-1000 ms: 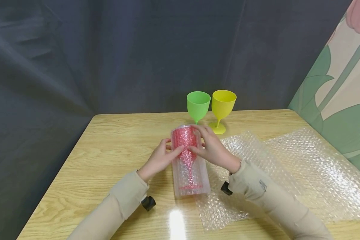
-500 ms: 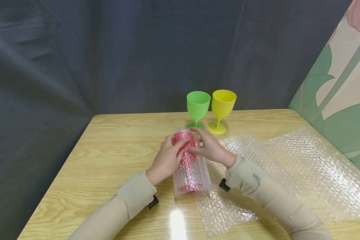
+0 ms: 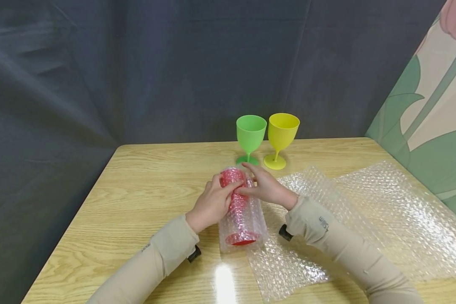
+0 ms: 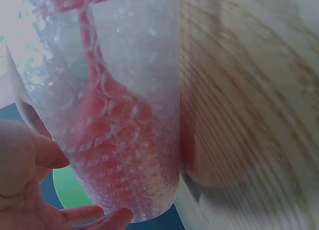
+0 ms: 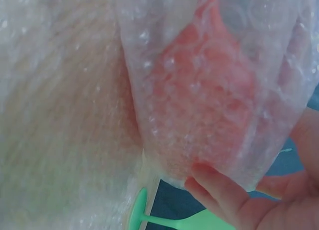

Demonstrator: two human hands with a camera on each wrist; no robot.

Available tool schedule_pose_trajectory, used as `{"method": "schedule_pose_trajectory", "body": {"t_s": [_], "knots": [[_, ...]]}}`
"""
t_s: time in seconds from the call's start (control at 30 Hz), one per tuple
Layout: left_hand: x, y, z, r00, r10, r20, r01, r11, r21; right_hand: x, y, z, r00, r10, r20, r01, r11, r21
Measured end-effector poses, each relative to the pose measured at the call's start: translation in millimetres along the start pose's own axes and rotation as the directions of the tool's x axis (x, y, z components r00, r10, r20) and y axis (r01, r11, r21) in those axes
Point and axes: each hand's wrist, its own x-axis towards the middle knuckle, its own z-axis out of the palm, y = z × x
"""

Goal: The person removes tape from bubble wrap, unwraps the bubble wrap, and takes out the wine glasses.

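Note:
A red goblet (image 3: 233, 207) wrapped in bubble wrap (image 3: 259, 226) is between my hands, its bowl toward the back and its round foot toward me. In the head view my left hand (image 3: 210, 202) grips the wrapped bowl from the left, thumb across the top. My right hand (image 3: 267, 188) holds the bowl end from the right, with its index finger by the rim and its thumb near the left thumb. The left wrist view shows the red bowl (image 4: 114, 135) through the clear bubbles. In the right wrist view fingertips (image 5: 212, 177) touch the wrap at the rim end.
Behind the wrapped goblet stand a green goblet (image 3: 251, 133) and a yellow goblet (image 3: 283, 131), both upright. Loose sheets of bubble wrap (image 3: 395, 219) cover the right side of the wooden table (image 3: 148, 185). A dark curtain (image 3: 197, 71) hangs behind.
My left hand has moved right and farther over the wrapped bowl. The wrapped goblet's rim end has come slightly toward me, and more of its red foot shows. The right hand has shifted slightly.

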Motion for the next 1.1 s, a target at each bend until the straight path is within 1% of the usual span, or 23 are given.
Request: {"method": "schedule_pose_trajectory", "body": {"t_s": [0.2, 0.43, 0.6, 0.73, 0.93, 1.1], "knots": [[-2.0, -1.2, -0.5, 1.0, 0.015, -0.008, -0.015, 1.0, 0.012, -1.5, 1.6, -3.0, 0.999, 0.03, 0.041, -0.03, 1.0, -0.001], [-2.3, -2.1, -1.1, 1.0, 0.026, -0.018, -0.025, 0.999, 0.023, -2.6, 3.7, -2.8, 0.999, 0.021, 0.033, -0.021, 1.0, -0.016], [-2.5, -3.4, -0.9, 0.999, 0.032, -0.026, -0.031, 0.999, 0.038, -1.9, 4.7, -1.7, 0.999, 0.036, 0.029, -0.035, 0.999, -0.032], [-2.5, -4.0, -1.3, 0.999, 0.034, -0.022, -0.033, 0.998, 0.047, -3.3, 4.5, -2.9, 0.997, 0.056, 0.044, -0.054, 0.997, -0.047], [-3.2, -4.5, -2.9, 0.999, 0.028, -0.02, -0.027, 0.999, 0.046, -6.1, 7.2, -6.3, 0.995, 0.064, 0.077, -0.058, 0.996, -0.074], [-3.7, -5.5, -3.7, 1.0, 0.015, -0.016, -0.014, 0.999, 0.043, -7.0, 7.6, -7.3, 0.995, 0.054, 0.079, -0.047, 0.995, -0.086]]}}
